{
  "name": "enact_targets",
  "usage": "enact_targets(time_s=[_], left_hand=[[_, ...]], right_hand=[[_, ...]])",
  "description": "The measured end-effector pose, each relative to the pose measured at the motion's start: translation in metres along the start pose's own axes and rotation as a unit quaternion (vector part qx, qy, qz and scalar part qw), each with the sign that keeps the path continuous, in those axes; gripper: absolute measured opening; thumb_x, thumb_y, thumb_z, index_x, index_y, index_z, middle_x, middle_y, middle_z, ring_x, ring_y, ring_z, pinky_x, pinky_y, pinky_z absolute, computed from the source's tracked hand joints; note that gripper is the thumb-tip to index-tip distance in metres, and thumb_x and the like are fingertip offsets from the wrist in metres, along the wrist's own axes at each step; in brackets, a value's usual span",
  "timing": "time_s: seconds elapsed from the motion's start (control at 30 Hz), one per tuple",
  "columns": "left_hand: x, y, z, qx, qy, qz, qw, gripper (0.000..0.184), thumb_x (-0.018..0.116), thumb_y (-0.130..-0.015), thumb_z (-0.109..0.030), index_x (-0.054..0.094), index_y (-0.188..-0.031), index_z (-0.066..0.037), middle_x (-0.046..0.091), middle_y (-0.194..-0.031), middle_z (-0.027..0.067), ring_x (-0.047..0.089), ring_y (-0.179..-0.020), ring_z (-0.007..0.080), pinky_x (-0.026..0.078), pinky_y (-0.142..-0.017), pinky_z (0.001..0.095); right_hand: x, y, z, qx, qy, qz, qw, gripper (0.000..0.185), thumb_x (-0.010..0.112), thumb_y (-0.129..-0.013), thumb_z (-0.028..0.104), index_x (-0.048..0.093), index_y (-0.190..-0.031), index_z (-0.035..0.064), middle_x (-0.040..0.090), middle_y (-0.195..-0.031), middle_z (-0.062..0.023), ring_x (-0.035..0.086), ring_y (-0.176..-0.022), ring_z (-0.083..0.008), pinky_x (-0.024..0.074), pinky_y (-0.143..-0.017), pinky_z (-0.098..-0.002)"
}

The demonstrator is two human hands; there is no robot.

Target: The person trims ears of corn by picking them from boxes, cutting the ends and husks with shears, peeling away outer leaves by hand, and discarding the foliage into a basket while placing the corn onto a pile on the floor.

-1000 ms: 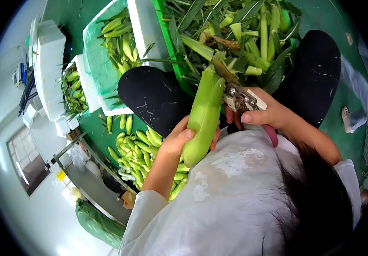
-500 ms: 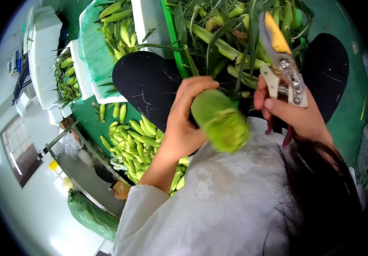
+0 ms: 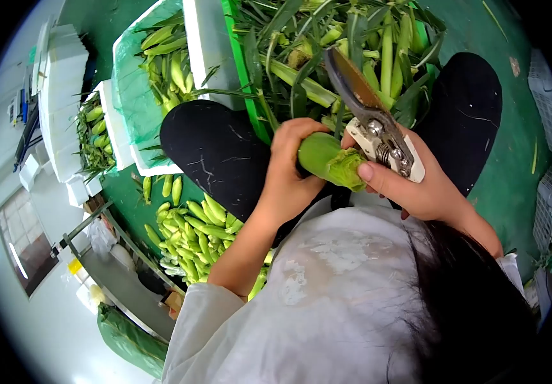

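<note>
As left grip (image 3: pixel 287 168) clasps it, smooth green corn ear (image 3: pixel 319 155), ragged-ended, right grip (image 3: pixel 426 189) closed round pruners (image 3: pixel 378 127)

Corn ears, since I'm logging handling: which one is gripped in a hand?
The ear in the left hand; the others in view lie on the floor or in boxes.

We see a smooth green corn ear (image 3: pixel 316 152) slanted in our left hand (image 3: pixel 289 173), ragged end toward us. Our pale-handled shears (image 3: pixel 376 128) point forward in the right hand (image 3: pixel 428 185).

Corn ear (image 3: pixel 318 153): partly hidden by hands (image 3: pixel 289 174) | green crate (image 3: pixel 240 54): cut off above
</note>
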State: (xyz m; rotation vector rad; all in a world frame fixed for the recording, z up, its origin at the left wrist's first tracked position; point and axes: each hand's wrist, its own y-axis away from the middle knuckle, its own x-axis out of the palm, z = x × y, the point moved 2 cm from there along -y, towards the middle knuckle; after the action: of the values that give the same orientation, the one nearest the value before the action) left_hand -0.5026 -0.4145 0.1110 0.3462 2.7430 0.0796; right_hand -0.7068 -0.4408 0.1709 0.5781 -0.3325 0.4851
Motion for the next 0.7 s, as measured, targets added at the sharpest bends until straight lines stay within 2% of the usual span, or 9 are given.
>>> enact_targets(time_s=[0.07, 0.17, 0.23, 0.27, 0.37, 0.5, 0.57, 0.63, 0.7], left_hand=[[0.007, 0.007, 0.007, -0.108, 0.231, 0.041, 0.966, 0.062, 0.078, -0.067, 0.004, 0.052, -0.122, -0.006, 0.054, -0.119, 0.0104, 0.053, -0.117, 0.0269, 0.042, -0.102, 0.0389], [0.029, 0.014, 0.019, -0.157, 0.528, 0.145, 0.822, 0.072, 0.083, -0.069, -0.001, 0.044, -0.130, -0.007, 0.053, -0.123, 0.0089, 0.054, -0.120, 0.0226, 0.042, -0.106, 0.0395], [0.032, 0.017, -0.002, -0.108, 0.528, 0.121, 0.834, 0.078, 0.086, -0.067, -0.006, 0.043, -0.131, -0.007, 0.052, -0.127, 0.0104, 0.052, -0.125, 0.0260, 0.041, -0.109, 0.0418], [0.033, 0.017, -0.017, -0.117, 0.638, 0.103, 0.754, 0.079, 0.088, -0.067, -0.009, 0.042, -0.132, -0.007, 0.052, -0.129, 0.0108, 0.051, -0.127, 0.0276, 0.040, -0.110, 0.0427], [0.041, 0.007, -0.010, -0.126, 0.653, 0.161, 0.730, 0.078, 0.091, -0.065, -0.022, 0.050, -0.130, -0.007, 0.054, -0.132, 0.0131, 0.052, -0.126, 0.0262, 0.042, -0.105, 0.0432], [0.002, 0.014, -0.026, -0.059, 0.448, 0.090, 0.887, 0.074, 0.088, -0.070, -0.026, 0.050, -0.129, -0.004, 0.056, -0.128, 0.0131, 0.055, -0.120, 0.0234, 0.043, -0.104, 0.0415], [-0.052, 0.038, -0.038, 0.023, 0.288, 0.047, 0.956, 0.081, 0.089, -0.069, -0.034, 0.049, -0.131, -0.003, 0.056, -0.126, 0.0129, 0.060, -0.111, 0.0254, 0.046, -0.103, 0.0413], [-0.108, 0.080, -0.070, -0.063, 0.411, -0.215, 0.884, 0.078, 0.086, -0.068, -0.037, 0.051, -0.128, -0.001, 0.059, -0.121, 0.0121, 0.060, -0.109, 0.0221, 0.050, -0.096, 0.0379], [-0.167, 0.160, -0.007, -0.117, 0.493, -0.322, 0.800, 0.066, 0.072, -0.081, -0.046, 0.055, -0.120, 0.004, 0.063, -0.110, 0.0146, 0.065, -0.094, 0.0261, 0.056, -0.084, 0.0394]], right_hand=[[0.008, -0.002, -0.002, 0.051, -0.044, -0.002, 0.998, 0.027, 0.065, -0.090, 0.013, 0.057, -0.115, 0.0045, 0.059, -0.087, -0.0019, 0.054, -0.070, -0.0069, 0.0470, -0.061, -0.0241], [0.023, -0.002, -0.008, 0.045, -0.203, 0.027, 0.978, 0.030, 0.063, -0.090, 0.013, 0.053, -0.117, 0.0041, 0.055, -0.075, 0.0003, 0.052, -0.059, -0.0071, 0.0475, -0.054, -0.0248], [0.029, 0.001, -0.009, 0.020, -0.367, 0.058, 0.928, 0.035, 0.064, -0.087, 0.014, 0.048, -0.116, 0.0039, 0.051, -0.067, 0.0019, 0.051, -0.057, -0.0074, 0.0483, -0.055, -0.0260], [0.027, 0.003, -0.006, 0.006, -0.409, 0.066, 0.910, 0.037, 0.064, -0.086, 0.016, 0.045, -0.116, 0.0040, 0.050, -0.064, 0.0024, 0.051, -0.055, -0.0078, 0.0487, -0.056, -0.0269], [0.025, 0.001, -0.007, -0.002, -0.430, 0.082, 0.899, 0.040, 0.063, -0.087, 0.019, 0.040, -0.117, 0.0072, 0.046, -0.057, 0.0047, 0.049, -0.053, -0.0077, 0.0484, -0.056, -0.0274], [0.031, 0.003, -0.001, -0.003, -0.460, 0.096, 0.883, 0.043, 0.062, -0.089, 0.022, 0.041, -0.124, 0.0062, 0.047, -0.065, 0.0033, 0.050, -0.060, -0.0096, 0.0481, -0.063, -0.0296], [0.041, -0.005, 0.016, -0.038, -0.356, 0.068, 0.931, 0.048, 0.061, -0.091, 0.025, 0.041, -0.130, 0.0044, 0.047, -0.073, 0.0014, 0.049, -0.068, -0.0118, 0.0474, -0.069, -0.0326], [0.041, -0.017, 0.015, -0.062, -0.295, 0.095, 0.949, 0.056, 0.058, -0.093, 0.031, 0.041, -0.139, 0.0020, 0.044, -0.085, -0.0015, 0.047, -0.079, -0.0157, 0.0450, -0.080, -0.0371], [0.035, -0.037, 0.002, -0.012, -0.243, 0.035, 0.969, 0.050, 0.055, -0.095, 0.030, 0.044, -0.134, 0.0012, 0.048, -0.088, -0.0031, 0.049, -0.082, -0.0158, 0.0439, -0.079, -0.0339]])
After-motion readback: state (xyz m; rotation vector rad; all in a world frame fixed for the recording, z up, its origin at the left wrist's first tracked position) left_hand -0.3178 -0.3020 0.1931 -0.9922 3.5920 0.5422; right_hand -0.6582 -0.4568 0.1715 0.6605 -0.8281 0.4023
